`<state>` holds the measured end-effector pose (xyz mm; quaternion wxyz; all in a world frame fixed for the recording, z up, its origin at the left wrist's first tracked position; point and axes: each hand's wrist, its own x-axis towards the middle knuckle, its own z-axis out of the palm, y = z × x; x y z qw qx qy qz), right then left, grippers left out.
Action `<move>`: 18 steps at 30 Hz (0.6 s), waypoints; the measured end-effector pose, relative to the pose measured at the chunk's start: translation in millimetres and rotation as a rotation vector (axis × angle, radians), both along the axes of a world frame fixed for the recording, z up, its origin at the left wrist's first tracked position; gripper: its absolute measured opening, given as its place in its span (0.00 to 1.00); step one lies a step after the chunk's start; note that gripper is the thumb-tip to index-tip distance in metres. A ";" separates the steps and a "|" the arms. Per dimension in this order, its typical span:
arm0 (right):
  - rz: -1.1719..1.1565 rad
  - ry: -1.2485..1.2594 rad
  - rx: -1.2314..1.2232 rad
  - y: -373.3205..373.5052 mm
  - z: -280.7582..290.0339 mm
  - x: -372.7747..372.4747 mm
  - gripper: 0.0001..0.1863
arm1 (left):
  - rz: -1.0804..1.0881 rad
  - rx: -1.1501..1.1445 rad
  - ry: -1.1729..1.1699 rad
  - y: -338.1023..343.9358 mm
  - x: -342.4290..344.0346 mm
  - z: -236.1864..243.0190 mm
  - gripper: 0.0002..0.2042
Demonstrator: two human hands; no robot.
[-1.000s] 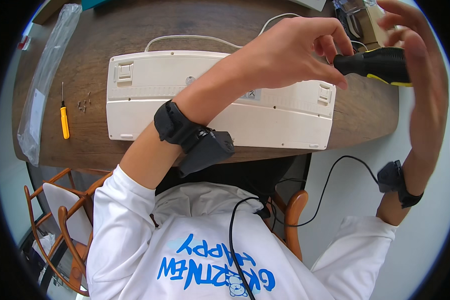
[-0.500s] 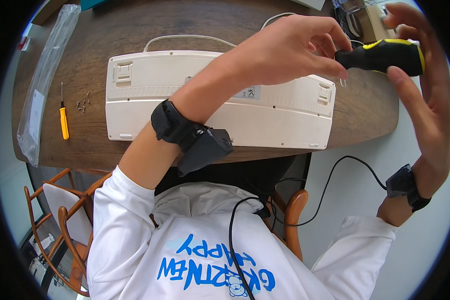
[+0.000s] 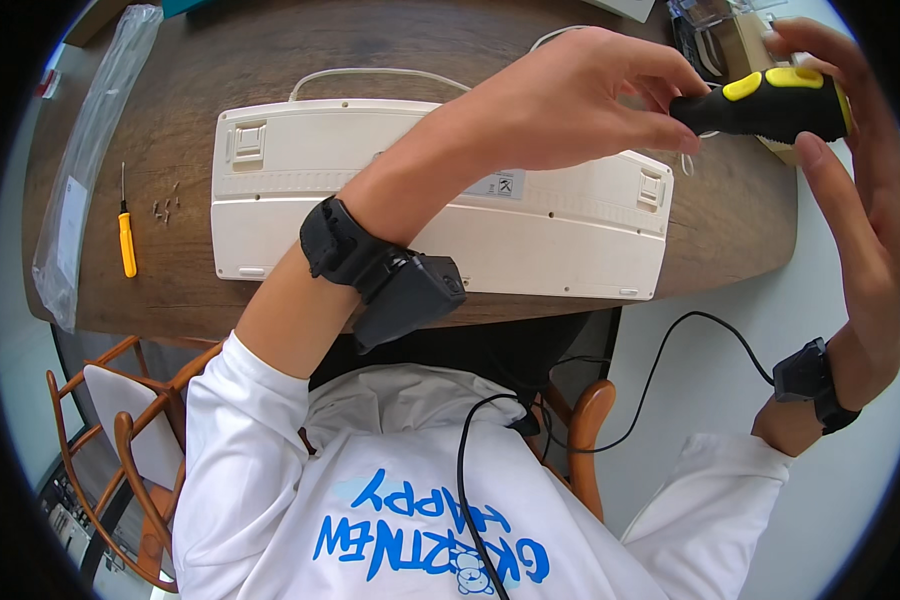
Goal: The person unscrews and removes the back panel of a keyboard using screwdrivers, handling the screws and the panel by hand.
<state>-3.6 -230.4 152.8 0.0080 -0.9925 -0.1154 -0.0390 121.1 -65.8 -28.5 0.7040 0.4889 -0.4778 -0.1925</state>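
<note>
At the upper right, a thick black-and-yellow screwdriver handle [image 3: 760, 115] is held up level above the table. My left hand [image 3: 590, 95] reaches across and pinches its narrow end; no shaft shows. Around the wide end curve the thumb and fingers of my right hand [image 3: 860, 190], the thumb touching the underside. A white keyboard [image 3: 560, 245] lies bottom up beneath my left forearm, with small screw holes in its underside. To its left are a small screwdriver [image 3: 127, 245] with a yellow handle and several loose screws [image 3: 167, 207].
A clear plastic sleeve [image 3: 90, 170] lies along the left side of the wooden table [image 3: 370, 40]. Behind the keyboard runs its pale cable [image 3: 380, 72]. A cardboard box [image 3: 745, 55] and other items stand at the far right. A black cable [image 3: 660, 370] hangs near my right wrist.
The screwdriver handle has turned about its length, so its yellow patches show differently. My right hand has shifted slightly, its thumb nearer the handle's wide end. My left hand stays nearly in place.
</note>
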 end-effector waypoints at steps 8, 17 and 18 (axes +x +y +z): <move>-0.120 -0.049 -0.057 3.9 -12.3 2.1 0.29 | 0.178 0.099 -0.168 -2.7 -3.2 6.7 0.18; -0.082 -0.031 -0.040 2.1 -7.4 -0.1 0.29 | 0.029 0.005 -0.025 -4.2 -1.3 2.5 0.14; -0.097 -0.036 -0.046 1.9 -8.1 -0.7 0.29 | 0.081 0.007 -0.067 -4.9 -2.4 3.4 0.13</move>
